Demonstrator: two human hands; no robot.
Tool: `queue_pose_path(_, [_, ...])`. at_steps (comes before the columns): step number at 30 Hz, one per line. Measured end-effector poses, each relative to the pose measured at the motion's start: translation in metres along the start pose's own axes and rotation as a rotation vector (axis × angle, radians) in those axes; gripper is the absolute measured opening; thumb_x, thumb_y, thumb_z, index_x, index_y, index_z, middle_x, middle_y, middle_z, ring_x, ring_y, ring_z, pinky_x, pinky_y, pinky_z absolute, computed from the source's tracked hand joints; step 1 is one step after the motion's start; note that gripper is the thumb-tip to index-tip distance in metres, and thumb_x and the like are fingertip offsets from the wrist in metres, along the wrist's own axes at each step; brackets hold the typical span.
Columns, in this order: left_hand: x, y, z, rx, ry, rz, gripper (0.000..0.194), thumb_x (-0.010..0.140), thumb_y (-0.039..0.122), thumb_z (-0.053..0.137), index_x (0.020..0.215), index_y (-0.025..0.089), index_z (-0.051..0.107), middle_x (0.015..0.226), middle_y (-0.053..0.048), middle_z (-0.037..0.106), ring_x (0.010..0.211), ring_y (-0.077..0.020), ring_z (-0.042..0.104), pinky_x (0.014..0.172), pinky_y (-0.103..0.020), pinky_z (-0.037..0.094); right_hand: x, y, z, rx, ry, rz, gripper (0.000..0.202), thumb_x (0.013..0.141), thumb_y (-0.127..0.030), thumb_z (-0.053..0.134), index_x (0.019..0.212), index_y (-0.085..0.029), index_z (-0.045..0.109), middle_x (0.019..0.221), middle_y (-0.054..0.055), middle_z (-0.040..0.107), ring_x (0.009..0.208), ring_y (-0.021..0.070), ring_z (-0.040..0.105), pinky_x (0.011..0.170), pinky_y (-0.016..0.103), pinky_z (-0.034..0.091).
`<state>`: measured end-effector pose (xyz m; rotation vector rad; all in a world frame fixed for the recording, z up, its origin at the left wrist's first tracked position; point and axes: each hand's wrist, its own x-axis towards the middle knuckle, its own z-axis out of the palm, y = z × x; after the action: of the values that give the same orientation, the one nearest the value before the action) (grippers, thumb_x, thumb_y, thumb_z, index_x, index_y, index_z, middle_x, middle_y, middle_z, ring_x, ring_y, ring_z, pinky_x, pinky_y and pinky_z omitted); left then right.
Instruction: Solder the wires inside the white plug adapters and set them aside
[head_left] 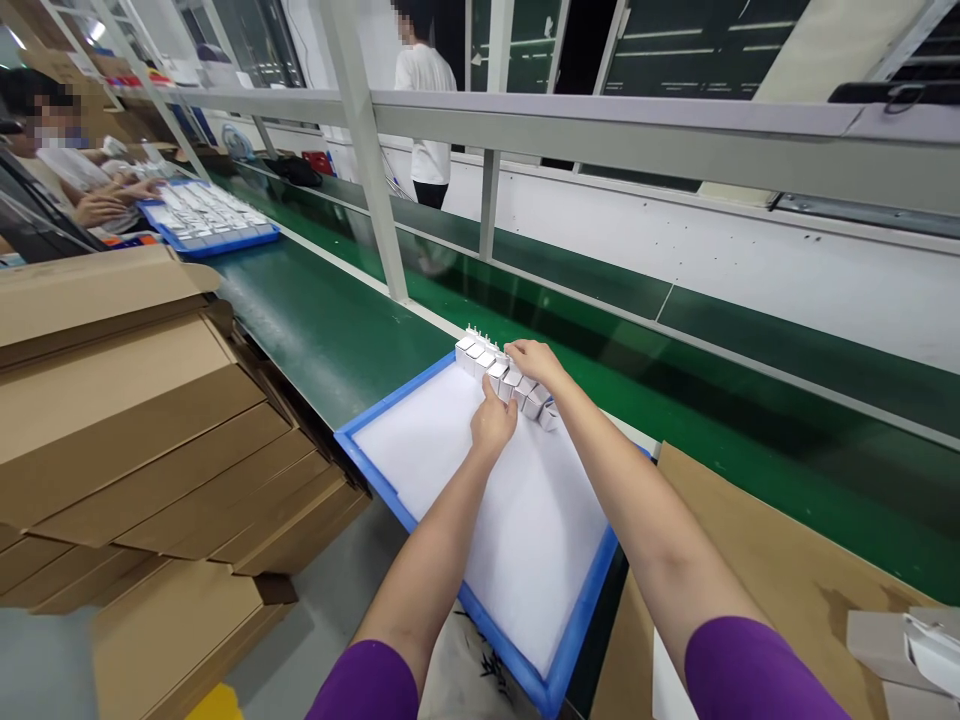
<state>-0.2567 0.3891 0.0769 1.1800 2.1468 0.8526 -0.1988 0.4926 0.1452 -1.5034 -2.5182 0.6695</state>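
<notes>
A row of several small white box-shaped pieces (477, 362), some with thin prongs on top, stands along the far edge of a blue-rimmed tray (574, 625) lined with white. My left hand (495, 420) presses against the near side of the row, its thumb and fingers closed on the pieces. From the far side, my right hand (534, 360) reaches over with fingers curled onto the same row. At the right end, a few pieces lean and look uneven. The fingers partly hide the middle pieces, so I cannot tell exactly which one each hand grips.
Stacked brown cartons (150, 400) rise at the left. A green conveyor bench (315, 320) runs past the tray, with a metal post (367, 160) beside it. Farther left, a seated person works at another filled blue tray (214, 215). White parts (911, 645) lie on cardboard at right.
</notes>
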Motion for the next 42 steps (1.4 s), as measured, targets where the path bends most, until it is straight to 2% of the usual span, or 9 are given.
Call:
queue_pose_path(4, [0.002,-0.001,0.002,-0.034,0.004,-0.004,0.072,0.093,0.029,0.049,0.151,0.006,0.014,0.109,-0.014,0.073,0.108,-0.0298,0.066,0.085,-0.035,0.047,0.003,-0.005,0.000,-0.004,-0.056,-0.006,0.031,0.093,-0.040,0.056,0.111,-0.016,0.062,0.115,0.007,0.064,0.103,0.0206,0.063,0.090,0.042,0.054])
queue_pose_path(10, [0.001,-0.001,0.002,-0.105,0.071,0.006,0.077,0.092,0.028,0.051,0.154,0.014,0.008,0.130,-0.015,0.063,0.117,-0.0284,0.061,0.090,-0.036,0.047,0.001,-0.007,-0.008,0.033,-0.119,-0.070,0.030,0.094,-0.041,0.054,0.109,-0.017,0.063,0.116,0.007,0.064,0.105,0.0209,0.062,0.094,0.043,0.052])
queue_pose_path(14, [0.001,-0.001,0.001,-0.130,0.072,0.003,0.073,0.091,0.025,0.051,0.153,0.012,0.014,0.126,-0.016,0.065,0.115,-0.0304,0.061,0.091,-0.039,0.047,-0.002,-0.012,-0.009,0.058,-0.143,-0.106,0.030,0.094,-0.042,0.053,0.109,-0.018,0.064,0.117,0.007,0.064,0.108,0.0214,0.061,0.096,0.044,0.050])
queue_pose_path(20, [0.003,-0.001,0.001,-0.144,0.076,-0.014,0.066,0.095,0.027,0.044,0.153,0.013,0.015,0.126,-0.015,0.065,0.117,-0.0298,0.061,0.094,-0.039,0.046,-0.002,-0.015,-0.006,0.074,-0.150,-0.124,0.033,0.094,-0.045,0.052,0.107,-0.017,0.065,0.116,0.007,0.066,0.109,0.0217,0.061,0.099,0.045,0.048])
queue_pose_path(25, [0.004,-0.003,0.003,-0.153,0.076,-0.008,0.069,0.094,0.027,0.044,0.154,0.013,0.012,0.130,-0.015,0.063,0.117,-0.0300,0.061,0.094,-0.038,0.046,0.000,-0.012,-0.005,0.072,-0.125,-0.106,0.030,0.094,-0.042,0.054,0.109,-0.017,0.064,0.117,0.007,0.064,0.106,0.0211,0.062,0.095,0.043,0.051])
queue_pose_path(31, [0.005,-0.006,0.006,-0.167,0.084,0.003,0.070,0.091,0.029,0.051,0.152,0.014,0.021,0.129,-0.016,0.063,0.119,-0.0305,0.059,0.096,-0.038,0.046,0.013,-0.014,0.001,0.037,0.011,-0.026,0.032,0.094,-0.039,0.056,0.116,-0.017,0.060,0.122,0.008,0.061,0.108,0.0222,0.060,0.094,0.044,0.052])
queue_pose_path(34, [0.006,-0.007,0.006,-0.181,0.118,-0.003,0.070,0.089,0.030,0.053,0.151,0.014,0.024,0.137,-0.018,0.056,0.126,-0.0312,0.055,0.098,-0.039,0.045,0.021,-0.019,0.004,0.037,0.024,-0.030,0.035,0.093,-0.039,0.056,0.121,-0.018,0.057,0.126,0.009,0.058,0.111,0.0227,0.059,0.094,0.046,0.052])
queue_pose_path(38, [0.010,-0.007,0.005,-0.218,0.171,-0.012,0.072,0.088,0.029,0.054,0.151,0.015,0.022,0.152,-0.017,0.039,0.134,-0.0295,0.047,0.102,-0.037,0.044,0.028,-0.024,0.006,0.025,-0.035,-0.048,0.032,0.093,-0.039,0.056,0.116,-0.017,0.060,0.122,0.009,0.061,0.109,0.0221,0.060,0.094,0.045,0.052])
queue_pose_path(42, [0.014,-0.008,0.003,-0.262,0.174,-0.022,0.078,0.087,0.030,0.056,0.153,0.021,0.016,0.157,-0.013,0.033,0.117,-0.0267,0.061,0.097,-0.036,0.048,0.028,-0.025,0.004,0.023,-0.082,-0.082,0.032,0.093,-0.040,0.056,0.115,-0.017,0.061,0.121,0.008,0.061,0.109,0.0218,0.060,0.095,0.045,0.051])
